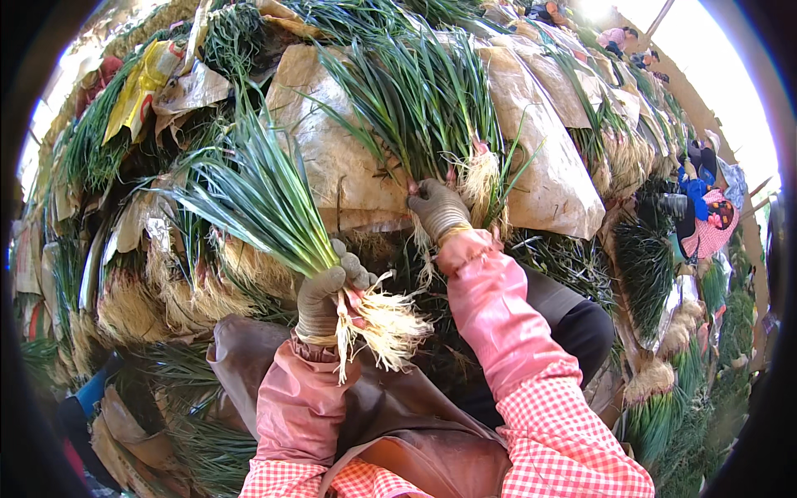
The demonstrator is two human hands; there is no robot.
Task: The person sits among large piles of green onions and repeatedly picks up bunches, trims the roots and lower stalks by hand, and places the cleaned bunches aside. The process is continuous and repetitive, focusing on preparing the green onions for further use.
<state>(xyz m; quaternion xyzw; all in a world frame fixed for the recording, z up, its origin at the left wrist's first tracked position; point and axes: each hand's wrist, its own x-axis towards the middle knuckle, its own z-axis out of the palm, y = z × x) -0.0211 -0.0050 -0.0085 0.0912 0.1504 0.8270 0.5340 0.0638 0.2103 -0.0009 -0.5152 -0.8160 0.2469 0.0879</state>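
My left hand point(329, 287), in a dirty knit glove, is closed around a bunch of green-leaved allium plants point(274, 199). Their leaves fan up to the left, and pale stringy roots point(386, 317) hang out below my fist. My right hand point(439, 208), gloved alike, has its thumb and fingers at the reddish base of loose plants point(408, 106) lying on a brown plastic-like sheet point(311, 112). Whether those fingers are closed on a stem is hard to tell. Beside that hand, a clump of whitish roots point(482, 177) lies on the sheet's near part.
Rooted bundles point(193, 286) are piled at left under torn sheets, near a yellow sack point(143, 84). More bundles point(647, 386) stand at right. A co-worker in checked clothing point(710, 218) sits at far right, others farther back. A brown apron point(411, 411) covers my lap.
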